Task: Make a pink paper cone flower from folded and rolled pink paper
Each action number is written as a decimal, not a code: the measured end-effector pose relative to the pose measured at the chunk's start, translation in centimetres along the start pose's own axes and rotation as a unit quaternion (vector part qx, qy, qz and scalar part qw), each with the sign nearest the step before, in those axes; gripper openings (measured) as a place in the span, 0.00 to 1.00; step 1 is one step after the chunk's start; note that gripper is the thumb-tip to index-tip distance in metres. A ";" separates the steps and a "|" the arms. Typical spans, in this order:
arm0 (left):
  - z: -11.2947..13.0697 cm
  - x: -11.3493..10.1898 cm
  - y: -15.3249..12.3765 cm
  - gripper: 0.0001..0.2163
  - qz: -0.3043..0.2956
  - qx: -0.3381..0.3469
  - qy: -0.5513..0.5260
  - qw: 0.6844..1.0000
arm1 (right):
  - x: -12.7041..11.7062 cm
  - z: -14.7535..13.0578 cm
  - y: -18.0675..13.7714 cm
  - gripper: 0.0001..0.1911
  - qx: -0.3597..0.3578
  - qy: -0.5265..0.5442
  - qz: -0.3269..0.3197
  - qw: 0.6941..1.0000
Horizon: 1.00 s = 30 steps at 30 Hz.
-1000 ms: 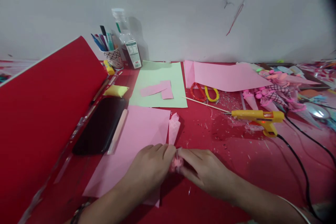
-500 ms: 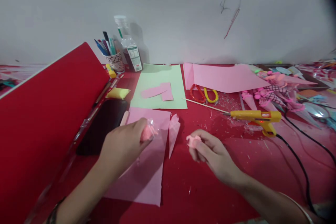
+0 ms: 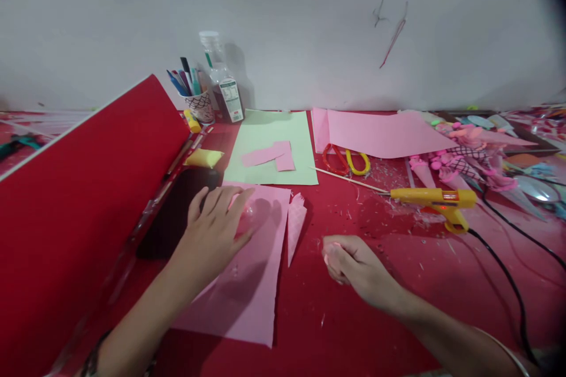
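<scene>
My left hand [image 3: 212, 230] has its fingers spread above a clear plastic packet of pink clay [image 3: 246, 212], partly hidden behind the fingers. Under it lies a pink paper sheet [image 3: 252, 306]. My right hand [image 3: 356, 268] is closed around a soft lump of pink clay [image 3: 331, 249], of which only a bit shows at the thumb. Between the hands, a small pink paper cone [image 3: 296, 227] rests beside the sheet with its point toward me.
A yellow glue gun [image 3: 437, 195] with a black cord lies right, a thin stick [image 3: 349, 179] touching its nozzle. Behind are scissors [image 3: 347, 162], green paper [image 3: 269, 123] and pink sheets [image 3: 380, 129]. A dark phone [image 3: 170, 230], pen cup [image 3: 198, 107] and bottle [image 3: 229, 100] stand left.
My left hand has loosened its grip on the clay packet and spread its fingers over the pink sheet. My right hand has closed more tightly around its clay lump and dropped slightly.
</scene>
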<state>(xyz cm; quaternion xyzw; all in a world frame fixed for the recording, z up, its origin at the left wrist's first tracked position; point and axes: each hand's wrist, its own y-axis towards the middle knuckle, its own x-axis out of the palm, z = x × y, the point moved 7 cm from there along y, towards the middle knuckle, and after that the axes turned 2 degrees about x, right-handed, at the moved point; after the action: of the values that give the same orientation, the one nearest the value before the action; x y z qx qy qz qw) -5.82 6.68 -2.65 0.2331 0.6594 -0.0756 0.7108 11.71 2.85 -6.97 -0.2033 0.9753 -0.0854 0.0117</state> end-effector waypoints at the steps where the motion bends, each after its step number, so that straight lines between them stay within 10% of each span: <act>1: 0.4 0.0 0.1 0.19 -0.006 0.005 -0.013 1.000 | -0.1 0.0 0.0 0.22 -0.006 -0.001 0.007 1.000; 9: 4.3 0.0 0.4 0.14 -0.063 0.039 -0.204 0.976 | -1.2 -1.5 0.4 0.12 -0.055 -0.128 0.079 0.987; 17: 8.2 0.3 0.9 0.11 -0.158 0.011 -0.424 0.892 | -1.7 -1.3 0.1 0.17 -0.060 -0.036 0.125 0.990; 30: 10.4 0.7 2.6 0.14 -0.181 0.023 -0.516 0.837 | -3.3 -4.5 -1.0 0.07 -0.198 -0.150 0.192 0.949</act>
<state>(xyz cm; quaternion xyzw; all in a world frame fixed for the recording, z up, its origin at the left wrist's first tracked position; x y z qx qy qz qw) 4.68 4.62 -2.49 0.0531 0.2260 -0.3277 0.9158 14.82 3.98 -2.44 -0.0206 0.9802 0.1451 0.1334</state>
